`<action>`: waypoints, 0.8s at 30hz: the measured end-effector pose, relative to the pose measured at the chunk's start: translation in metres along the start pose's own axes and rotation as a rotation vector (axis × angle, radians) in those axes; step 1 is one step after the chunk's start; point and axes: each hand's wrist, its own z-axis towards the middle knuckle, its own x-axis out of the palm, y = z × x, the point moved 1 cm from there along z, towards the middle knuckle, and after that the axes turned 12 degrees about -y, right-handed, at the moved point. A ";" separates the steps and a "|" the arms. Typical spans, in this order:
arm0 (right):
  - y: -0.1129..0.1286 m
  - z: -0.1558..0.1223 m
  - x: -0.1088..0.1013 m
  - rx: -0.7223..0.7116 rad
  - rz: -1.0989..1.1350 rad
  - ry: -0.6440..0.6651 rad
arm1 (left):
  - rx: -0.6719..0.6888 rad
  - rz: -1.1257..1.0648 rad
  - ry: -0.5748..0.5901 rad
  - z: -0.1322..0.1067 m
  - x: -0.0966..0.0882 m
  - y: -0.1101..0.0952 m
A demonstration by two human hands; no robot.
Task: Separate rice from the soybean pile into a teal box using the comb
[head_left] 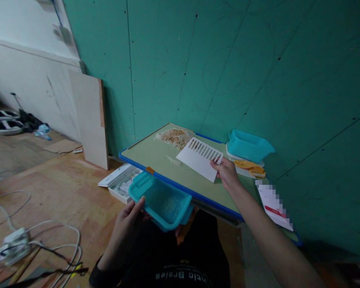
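Observation:
My left hand grips the near rim of a turquoise plastic tub, held just below the table's front edge. Pale grains cover part of the tub's bottom. In my right hand is a flat white slotted scraper, pinched at its right end above the table. A heap of mixed tan and whitish grains lies behind the scraper on the table. Nearer the front edge, a small patch of white grains sits to the scraper's left.
At the table's right stand a second turquoise tub, a yellow cloth and a sheet with a red mark. An open white box is on the floor. Cables and a power strip lie at the lower left. A green wall rises behind.

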 end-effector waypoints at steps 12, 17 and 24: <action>-0.008 0.011 0.018 0.007 -0.013 -0.019 | 0.007 0.006 0.013 0.001 0.000 0.000; -0.003 0.014 0.055 0.132 -0.004 0.060 | -0.001 -0.019 0.005 0.003 0.003 -0.007; 0.002 0.006 0.087 0.205 0.010 0.174 | 0.013 -0.053 -0.016 0.009 0.002 -0.011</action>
